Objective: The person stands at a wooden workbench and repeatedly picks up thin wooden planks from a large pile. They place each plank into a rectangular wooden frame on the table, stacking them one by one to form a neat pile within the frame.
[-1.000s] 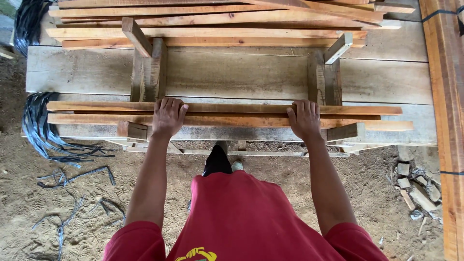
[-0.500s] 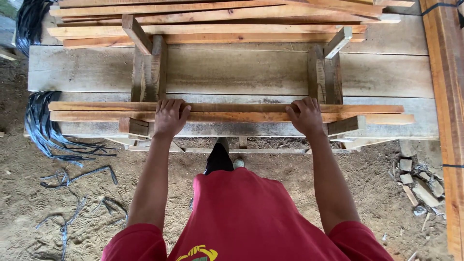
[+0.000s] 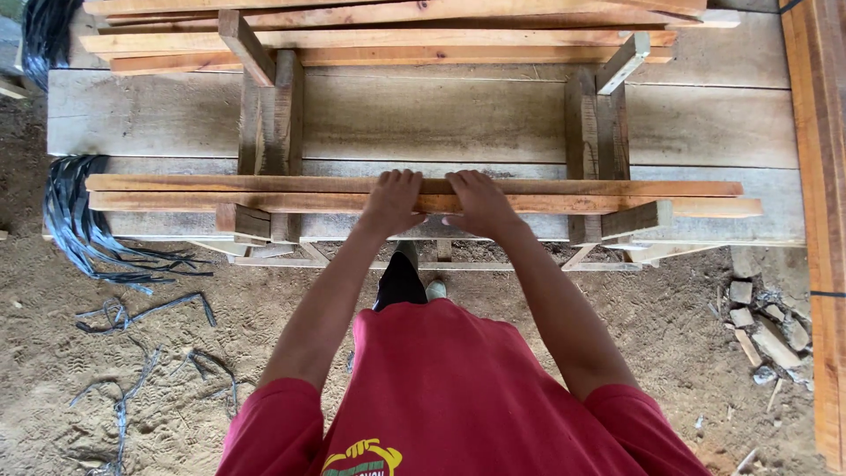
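Two long reddish wooden slats (image 3: 220, 192) lie side by side across a pair of wooden trestle supports (image 3: 269, 132), near their front ends. My left hand (image 3: 393, 201) and my right hand (image 3: 480, 203) rest close together on the middle of these slats, fingers curled over the top edges. A second stack of long slats (image 3: 397, 31) lies across the far ends of the supports. Below them lie wide grey planks (image 3: 423, 119).
Black plastic strapping (image 3: 84, 220) trails over the sandy ground at the left. A thick wooden beam (image 3: 815, 176) runs along the right edge. Stone and wood scraps (image 3: 767, 326) lie at the lower right. My red shirt fills the bottom middle.
Both hands have slid inward along the slats from shoulder width to nearly touching at the middle. The view has tilted slightly downward.
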